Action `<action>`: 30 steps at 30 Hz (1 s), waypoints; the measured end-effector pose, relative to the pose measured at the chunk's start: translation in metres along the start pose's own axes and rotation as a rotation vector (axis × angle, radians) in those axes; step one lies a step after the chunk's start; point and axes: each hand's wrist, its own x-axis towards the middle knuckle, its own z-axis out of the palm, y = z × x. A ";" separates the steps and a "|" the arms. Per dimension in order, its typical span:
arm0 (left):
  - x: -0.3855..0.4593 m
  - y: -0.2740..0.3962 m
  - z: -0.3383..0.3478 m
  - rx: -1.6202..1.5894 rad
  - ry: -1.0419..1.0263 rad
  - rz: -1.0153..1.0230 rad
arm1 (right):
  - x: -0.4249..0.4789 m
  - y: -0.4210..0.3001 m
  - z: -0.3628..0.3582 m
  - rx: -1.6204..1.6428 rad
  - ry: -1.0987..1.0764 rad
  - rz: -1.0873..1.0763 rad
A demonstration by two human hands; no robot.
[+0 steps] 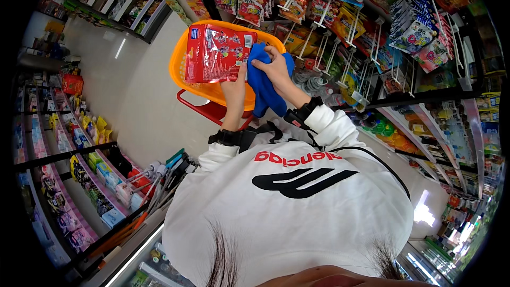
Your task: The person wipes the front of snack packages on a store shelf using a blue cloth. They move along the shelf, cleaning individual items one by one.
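My left hand point(235, 91) grips the lower right edge of a shiny red snack pouch point(217, 54), its printed back turned up. My right hand point(275, 67) pinches a blue cloth point(263, 83) against the pouch's right end; the cloth hangs down in folds. Both are over an orange plastic basket point(179, 57) with perforated walls. The pouch covers much of the basket's inside. A red stand or stool point(199, 109) shows beneath the basket.
Candy bags point(251, 6) hang from hooks on a rack at the upper right. Shelves of packaged goods point(79, 191) stand at the left, near mop or broom handles point(159, 183). Drink bottles point(382, 127) fill a lower shelf at the right.
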 end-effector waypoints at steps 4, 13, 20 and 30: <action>0.007 0.002 -0.017 0.097 -0.191 0.102 | 0.032 0.010 -0.006 -0.134 0.202 -0.092; 0.011 0.021 -0.002 0.761 -0.133 0.451 | 0.028 0.007 -0.037 -0.820 -0.125 -0.331; -0.034 0.019 0.076 0.958 -0.632 0.848 | -0.053 -0.058 -0.057 -0.495 0.250 -0.517; -0.085 0.055 0.202 0.333 -1.334 0.746 | -0.137 -0.117 -0.229 -0.099 0.956 -0.493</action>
